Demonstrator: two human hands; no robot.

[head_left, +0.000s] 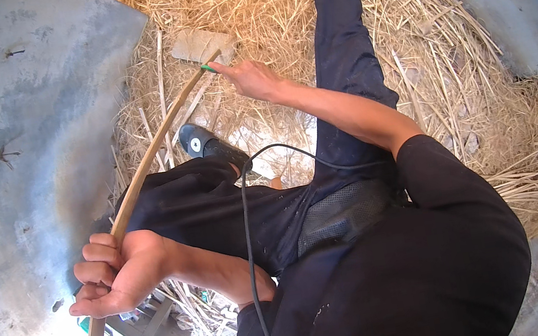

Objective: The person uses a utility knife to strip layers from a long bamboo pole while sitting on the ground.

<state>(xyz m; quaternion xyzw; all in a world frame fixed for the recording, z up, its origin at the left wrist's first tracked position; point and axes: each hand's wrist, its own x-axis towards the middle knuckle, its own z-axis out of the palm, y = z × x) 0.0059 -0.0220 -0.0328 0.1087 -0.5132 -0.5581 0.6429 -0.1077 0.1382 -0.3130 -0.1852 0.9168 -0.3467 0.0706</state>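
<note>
A long, thin, tan bamboo strip (143, 170) bows in an arc; left hand (120, 272) fingers are clamped around it, right hand (251, 78) fingers pinch its green-marked tip.

Seated on a straw heap (450, 69) with legs stretched forward — straw ahead and to the right, bare concrete floor (31, 135) to the left. Long bent strip (142, 167) running from lower left up toward centre top, left of the legs. Left hand (120, 272) closed around its lower part, right hand (251, 78) touching its far tip. Flat stone (202, 45) on the straw just beyond that tip. Cable (250, 241) hanging down over the lap, between the arms. Wooden scraps (158, 333) below the left hand.
</note>
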